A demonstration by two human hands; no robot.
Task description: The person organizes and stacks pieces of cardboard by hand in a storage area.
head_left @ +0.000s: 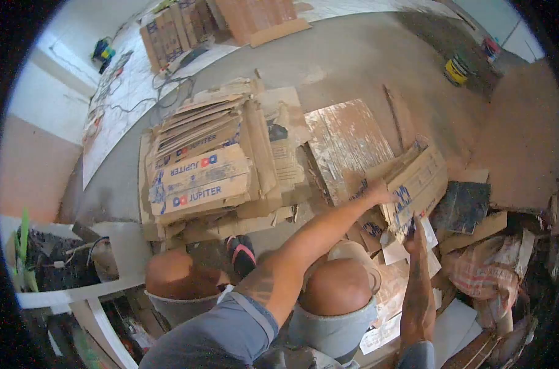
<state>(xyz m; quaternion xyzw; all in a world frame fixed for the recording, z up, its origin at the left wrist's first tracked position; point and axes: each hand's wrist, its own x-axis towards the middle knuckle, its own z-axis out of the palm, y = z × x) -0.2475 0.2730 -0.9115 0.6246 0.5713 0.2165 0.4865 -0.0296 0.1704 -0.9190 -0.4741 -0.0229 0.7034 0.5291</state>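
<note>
A folded cardboard piece with blue print [424,184] is held up at the right, tilted, between my two hands. My left hand [381,194] grips its near left edge. Lower down, my right hand [416,238] has its fingers closed on the bottom edge. Beneath and left of it lies a board with a flaking, whitish surface [348,141]. A tall stack of flattened cardboard printed JUPITER [199,178] stands to the left.
A dark tile [463,206] and a crumpled sack [485,267] lie at the right. A yellow bucket [456,71] stands farther back. Cables [135,106] cross the floor at the upper left, near upright cardboard [169,37]. A white frame [83,296] is at the lower left.
</note>
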